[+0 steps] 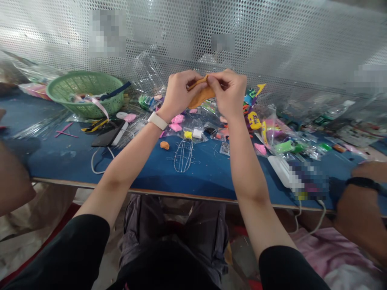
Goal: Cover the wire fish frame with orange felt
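Note:
Both my hands are raised over the far half of the blue table, pinching a flattened sheet of orange modelling clay [202, 96] between them. My left hand [183, 89] grips its left part with the thumb in front. At the top edge, my right hand [227, 88] pinches the sheet between thumb and fingers. Below on the table lies a small lump of orange clay [165, 145]. Beside it, a long oval wire frame [183, 156] with cross wires and curled ends lies flat. Small bagged pieces of yellow clay [188, 134] and white clay [198, 133] sit just behind the frame.
A green plastic basket [86, 80] stands at the back left, with a phone [107, 135] and cable before it. Bagged coloured clay [284, 146] and a white power bank [278, 171] are on the right. People's arms [367, 201] flank me. A perforated metal panel [181, 32] rises behind.

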Demonstrator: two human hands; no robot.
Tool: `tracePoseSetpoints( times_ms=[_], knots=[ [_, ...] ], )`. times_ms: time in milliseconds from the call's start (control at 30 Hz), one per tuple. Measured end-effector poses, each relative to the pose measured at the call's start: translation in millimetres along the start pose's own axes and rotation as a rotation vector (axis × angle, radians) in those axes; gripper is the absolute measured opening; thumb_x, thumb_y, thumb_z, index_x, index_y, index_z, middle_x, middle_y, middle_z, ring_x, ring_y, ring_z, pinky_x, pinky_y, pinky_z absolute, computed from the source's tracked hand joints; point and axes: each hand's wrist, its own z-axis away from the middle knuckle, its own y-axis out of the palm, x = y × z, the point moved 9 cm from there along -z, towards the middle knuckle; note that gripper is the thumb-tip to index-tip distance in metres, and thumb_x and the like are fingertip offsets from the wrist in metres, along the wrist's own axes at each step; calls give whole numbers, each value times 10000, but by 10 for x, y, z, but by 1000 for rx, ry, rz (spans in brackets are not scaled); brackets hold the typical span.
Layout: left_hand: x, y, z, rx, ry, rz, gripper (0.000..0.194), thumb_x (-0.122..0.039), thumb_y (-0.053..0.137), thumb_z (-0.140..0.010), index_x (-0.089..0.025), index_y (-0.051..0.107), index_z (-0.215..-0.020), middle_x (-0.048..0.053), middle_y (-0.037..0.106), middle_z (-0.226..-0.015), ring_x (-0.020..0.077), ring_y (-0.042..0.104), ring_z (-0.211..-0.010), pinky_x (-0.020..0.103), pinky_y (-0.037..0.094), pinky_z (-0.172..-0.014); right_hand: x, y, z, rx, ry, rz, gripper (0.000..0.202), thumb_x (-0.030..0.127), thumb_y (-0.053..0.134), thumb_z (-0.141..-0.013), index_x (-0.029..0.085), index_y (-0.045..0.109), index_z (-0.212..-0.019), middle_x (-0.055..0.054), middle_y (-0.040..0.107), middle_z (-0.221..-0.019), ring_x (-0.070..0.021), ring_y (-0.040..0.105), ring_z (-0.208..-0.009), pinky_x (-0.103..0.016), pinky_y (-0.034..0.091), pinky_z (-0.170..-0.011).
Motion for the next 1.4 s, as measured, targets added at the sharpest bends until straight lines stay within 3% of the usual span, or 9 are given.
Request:
tracePoseSetpoints(
  times_ms=[233, 500, 600, 733, 833, 1000, 1100, 1200, 1400],
  knots=[
    [-8, 20, 16, -1, -26, 49, 636, -917, 705, -1035, -298, 814, -940, 65, 879, -931, 253, 686, -822, 511, 555, -804, -17, -2, -21, -19, -30, 3, 753, 1080, 821, -793, 390, 895, -1086, -97, 898, -1249, -463, 772, -1457, -646, 692, -1199],
    [61, 64, 12, 49, -48, 77, 724, -996, 672, -1004, -288, 806, -941, 44, 857, -896, 222, 645, -826, 457, 537, -787, -102, -27, -67, -30, -34, -36, 610, 973, 909, -827, 390, 878, -1005, -85, 903, -1146, -460, 775, -1456, -683, 676, -1224],
    [65, 11, 5, -9, -36, 37, 696, -971, 675, -1019, -297, 784, -881, 26, 819, -816, 204, 591, -774, 444, 508, -754, -133, 37, -86, 17, -29, -122, 689, 1012, 934, -744, 394, 874, -1045, -71, 915, -1146, -448, 822, -1379, -714, 690, -1205],
    [22, -85, 24, -103, -46, 42, 581, -834, 675, -1092, -292, 826, -947, 71, 877, -947, 270, 746, -860, 493, 565, -822, -196, 182, -77, 120, 31, -207, 780, 981, 1047, -563, 378, 850, -1017, -59, 922, -1033, -451, 866, -1281, -742, 734, -1112],
    [40, -103, 23, -120, -60, 93, 598, -848, 670, -1088, -282, 831, -984, 80, 888, -992, 267, 774, -897, 479, 596, -844, -208, 196, -78, 123, 46, -229, 788, 943, 1087, -523, 373, 841, -1007, -71, 928, -1061, -470, 850, -1327, -768, 724, -1125],
    [152, -46, -22, -27, -62, 124, 659, -930, 678, -1030, -288, 747, -901, 54, 746, -807, 284, 739, -883, 427, 541, -767, -252, 108, -136, 81, -4, -210, 799, 969, 1054, -581, 373, 854, -1072, -84, 929, -1115, -464, 852, -1329, -751, 727, -1111],
    [137, -35, -35, 1, -25, 116, 739, -948, 654, -1034, -266, 631, -752, 30, 593, -691, 222, 587, -721, 404, 428, -682, -264, 94, -154, 103, -73, -127, 835, 1034, 962, -666, 340, 858, -1119, -99, 923, -1125, -434, 881, -1257, -676, 767, -1052],
    [91, -46, -32, -24, -17, 104, 762, -943, 635, -1052, -247, 635, -741, 21, 565, -698, 178, 473, -672, 395, 345, -663, -244, 121, -131, 126, -109, -77, 848, 1079, 863, -747, 337, 857, -1158, -104, 917, -1153, -411, 886, -1243, -633, 787, -1024],
    [90, -47, -12, -78, -25, 79, 661, -815, 724, -1089, -254, 637, -751, 20, 575, -700, 203, 549, -695, 392, 453, -671, -238, 199, -101, 122, -101, -60, 859, 1086, 872, -715, 314, 870, -1093, -94, 897, -1088, -396, 877, -1199, -623, 805, -1001]
  ],
)
